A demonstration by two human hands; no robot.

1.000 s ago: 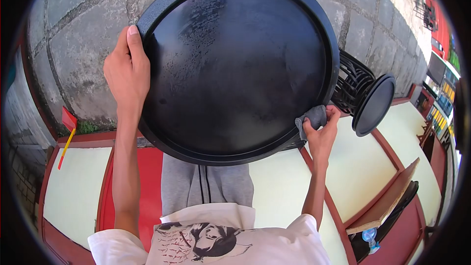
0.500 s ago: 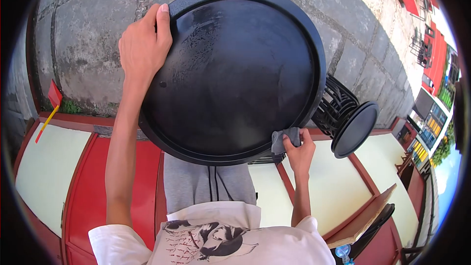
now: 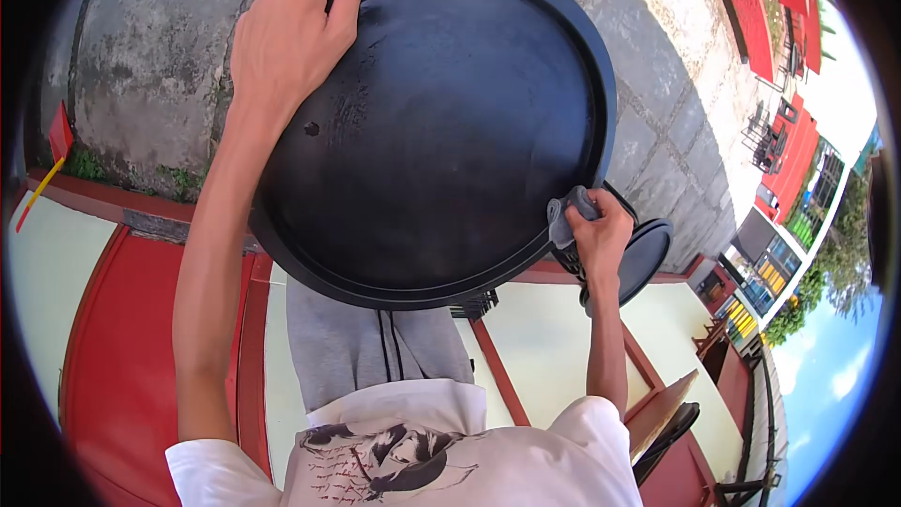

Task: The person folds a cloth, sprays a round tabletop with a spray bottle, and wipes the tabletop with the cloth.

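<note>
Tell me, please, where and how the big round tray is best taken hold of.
The black tray is probably best gripped by its raised rim, from the left and right outer sides: it is wide and round, so opposite holds should balance it. The left hand has the upper-left edge.

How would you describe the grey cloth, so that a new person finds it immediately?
Start from the large round black tray in the middle. Go to its lower right rim, where the right hand is. The grey cloth is bunched in its grip, small and crumpled, unlike the smooth grey trousers below.
</note>
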